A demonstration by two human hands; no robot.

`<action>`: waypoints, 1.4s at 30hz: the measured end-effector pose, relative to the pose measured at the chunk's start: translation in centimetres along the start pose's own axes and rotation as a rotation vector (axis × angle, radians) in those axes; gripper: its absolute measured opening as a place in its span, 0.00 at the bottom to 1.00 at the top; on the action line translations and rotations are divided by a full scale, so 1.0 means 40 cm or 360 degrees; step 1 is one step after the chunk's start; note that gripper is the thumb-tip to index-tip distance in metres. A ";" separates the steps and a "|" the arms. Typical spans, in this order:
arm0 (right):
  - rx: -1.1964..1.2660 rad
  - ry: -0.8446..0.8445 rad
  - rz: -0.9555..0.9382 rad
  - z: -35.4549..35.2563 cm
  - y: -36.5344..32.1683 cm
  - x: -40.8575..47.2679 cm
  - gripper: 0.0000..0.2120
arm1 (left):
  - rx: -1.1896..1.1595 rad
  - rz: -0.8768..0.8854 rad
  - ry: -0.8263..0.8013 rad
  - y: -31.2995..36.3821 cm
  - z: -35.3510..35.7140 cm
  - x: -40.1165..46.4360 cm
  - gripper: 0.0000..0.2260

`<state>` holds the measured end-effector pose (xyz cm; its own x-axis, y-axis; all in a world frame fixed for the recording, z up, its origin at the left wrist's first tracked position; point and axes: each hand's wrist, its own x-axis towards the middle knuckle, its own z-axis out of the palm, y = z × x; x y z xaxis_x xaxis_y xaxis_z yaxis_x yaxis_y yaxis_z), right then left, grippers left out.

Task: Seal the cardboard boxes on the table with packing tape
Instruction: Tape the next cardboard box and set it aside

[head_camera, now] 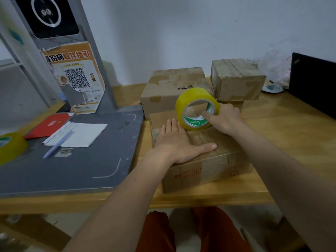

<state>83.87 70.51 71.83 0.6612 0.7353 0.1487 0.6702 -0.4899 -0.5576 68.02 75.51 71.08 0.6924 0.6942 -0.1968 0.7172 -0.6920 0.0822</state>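
Note:
A cardboard box [209, 166] lies nearest me on the wooden table [283, 135]. My left hand [180, 142] presses flat on its top, fingers straight and thumb spread to the right. My right hand [225, 117] grips a roll of yellow packing tape [195, 99], with a finger hooked through the core; the roll stands on edge on the box's far end. Two more boxes sit behind: a wide one [172, 86] and a smaller one [236, 79] raised to its right.
A grey scanning stand [76, 157] fills the left side and carries a notepad [78, 133], a pen [58, 144] and a red booklet [49, 124]. A second yellow tape roll [11, 146] lies at far left. A dark laptop screen [312, 82] stands at right.

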 end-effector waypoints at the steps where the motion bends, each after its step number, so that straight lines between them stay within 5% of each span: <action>1: 0.0005 -0.0022 -0.0006 -0.002 -0.001 -0.003 0.19 | -0.0001 0.0000 0.0003 -0.001 0.001 0.003 0.59; 10: -0.0176 0.0090 0.0058 -0.007 -0.050 -0.022 0.18 | -0.0027 0.0221 -0.0017 -0.076 -0.031 0.027 0.61; 15: -0.0190 0.0120 0.0026 -0.008 -0.052 -0.041 0.19 | -0.0023 0.0021 -0.0061 -0.037 -0.024 0.036 0.64; 22: 0.0655 0.0070 0.0208 -0.099 0.023 -0.017 0.06 | -0.0127 0.0022 0.0054 -0.036 -0.010 0.025 0.60; 27: 0.0526 0.0224 0.0193 -0.068 0.045 -0.022 0.07 | -0.0087 0.0025 0.0017 -0.032 -0.013 0.028 0.62; 32: 0.0755 0.0201 0.0267 -0.025 0.047 -0.032 0.06 | -0.0104 0.0157 -0.0012 -0.005 -0.017 0.036 0.55; 42: 0.0703 0.0123 0.0043 -0.014 0.046 -0.027 0.06 | -0.0124 0.0199 0.0072 0.032 0.008 0.049 0.57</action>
<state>84.60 68.56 71.09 0.7111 0.6796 0.1803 0.4551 -0.2493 -0.8548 70.27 75.92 70.50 0.7783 0.6130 -0.1359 0.6278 -0.7575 0.1790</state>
